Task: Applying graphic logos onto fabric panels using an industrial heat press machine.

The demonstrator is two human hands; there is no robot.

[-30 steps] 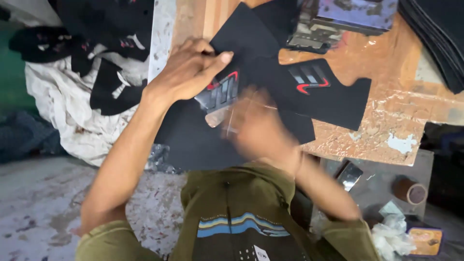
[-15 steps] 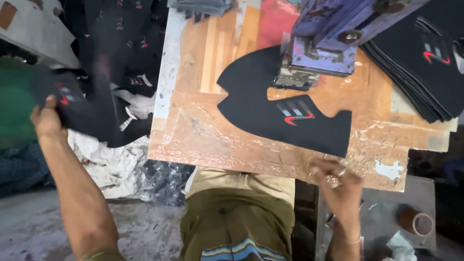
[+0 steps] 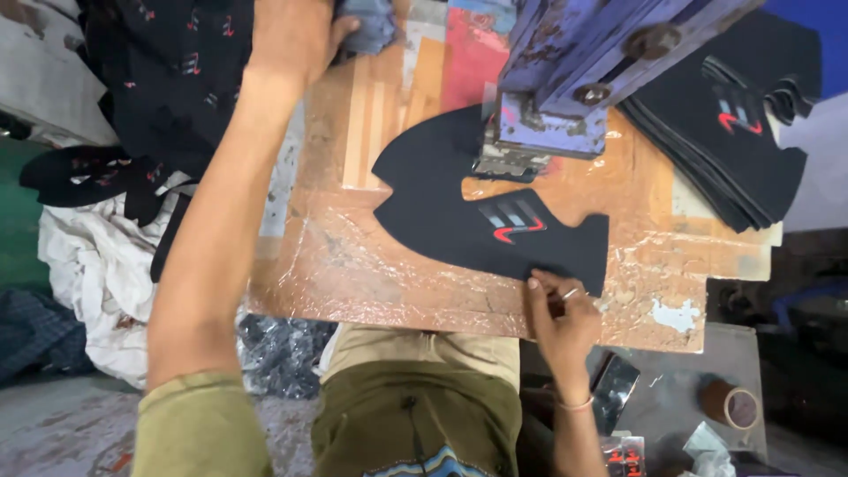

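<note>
A black shoe-shaped cut piece with a red and grey printed mark lies flat on the foil-covered wooden board. Its upper lobe reaches under the blue-purple press head. My right hand pinches the piece's lower edge near its right end, and something thin and pale shows between the fingers. My left arm stretches up the left side, and my left hand closes on a blue-grey cloth at the board's far edge.
A stack of similar black printed pieces sits at the right of the board. More black pieces and a white cloth are heaped at the left. A tape roll and a dark flat object lie on a low surface at the right.
My left hand swung from the pile at the far left, where it held a black piece, up to the cloth at the far edge. My right hand moved from the board's edge onto the piece.
</note>
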